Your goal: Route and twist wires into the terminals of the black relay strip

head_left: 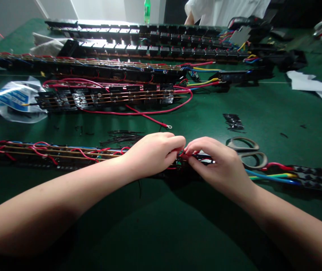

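A long black socket strip point(50, 158) with copper bars and red and blue wires lies across the green table in front of me. My left hand point(155, 152) rests on the strip's middle, its fingers curled and pinched on a red wire point(181, 153). My right hand point(217, 165) meets it from the right, fingertips closed on the same wire at the strip. The strip's right end point(313, 178) shows past my right wrist, with blue, yellow and red leads point(273, 176) running to it.
Grey-handled scissors point(248, 152) lie just behind my right hand. Several more wired strips point(115, 98) fill the table's far half. A plastic bag point(16, 99) sits at the left, paper sheets point(313, 86) at the right. A person in white point(223, 11) works at the far edge.
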